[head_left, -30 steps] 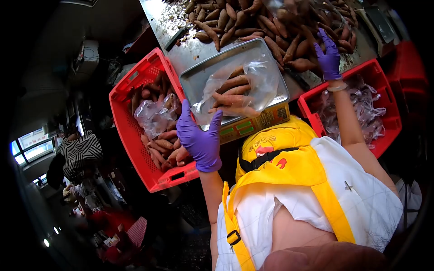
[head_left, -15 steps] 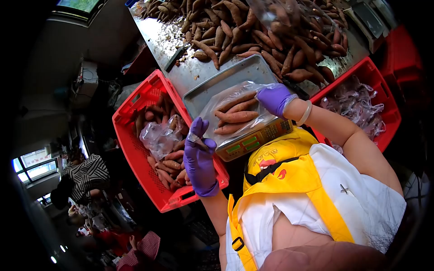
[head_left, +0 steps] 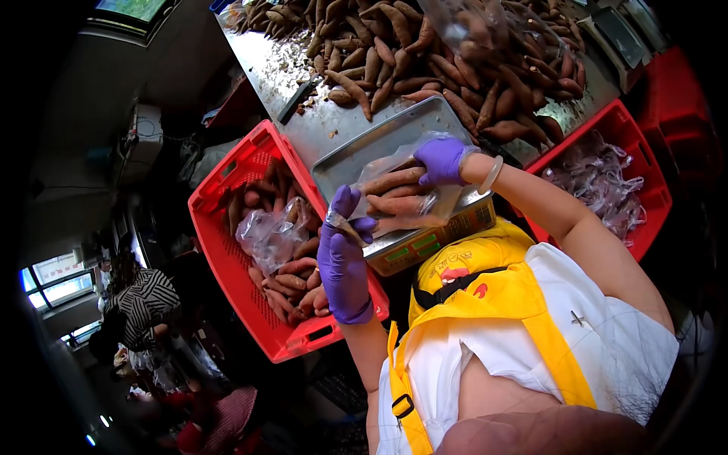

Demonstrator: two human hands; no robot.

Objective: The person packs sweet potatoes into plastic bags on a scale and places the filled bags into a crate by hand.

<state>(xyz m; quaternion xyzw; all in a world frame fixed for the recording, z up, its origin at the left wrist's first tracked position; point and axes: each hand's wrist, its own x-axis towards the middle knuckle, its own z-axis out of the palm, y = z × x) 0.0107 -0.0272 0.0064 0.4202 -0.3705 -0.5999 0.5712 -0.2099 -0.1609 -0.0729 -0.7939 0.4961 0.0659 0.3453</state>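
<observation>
A clear plastic bag (head_left: pixel 444 203) with several brown sweet potatoes (head_left: pixel 398 180) inside is over the pan of a digital scale (head_left: pixel 413 246). My right hand (head_left: pixel 441 159), in a purple glove, is closed on the bag's upper right part, its fingers pressed round the plastic and the top sweet potato. My left hand (head_left: pixel 345 262), also gloved in purple, is at the bag's left side. Its thumb and fingers are closed on a slim brownish thing (head_left: pixel 345 227) whose kind I cannot make out. The scale's green displays face me.
Loose sweet potatoes (head_left: pixel 379 57) are heaped on the metal table (head_left: pixel 262 64), beside a dark-bladed tool (head_left: pixel 296 100). A red crate (head_left: pixel 227 296) at left holds sweet potatoes and a plastic bag. Another red crate (head_left: pixel 644 227) at right contains crumpled plastic bags. Other people are at far left.
My right hand has moved left and down over the bag, which is now bunched and tilted with its sweet potatoes shifted. My left hand has moved slightly right.
</observation>
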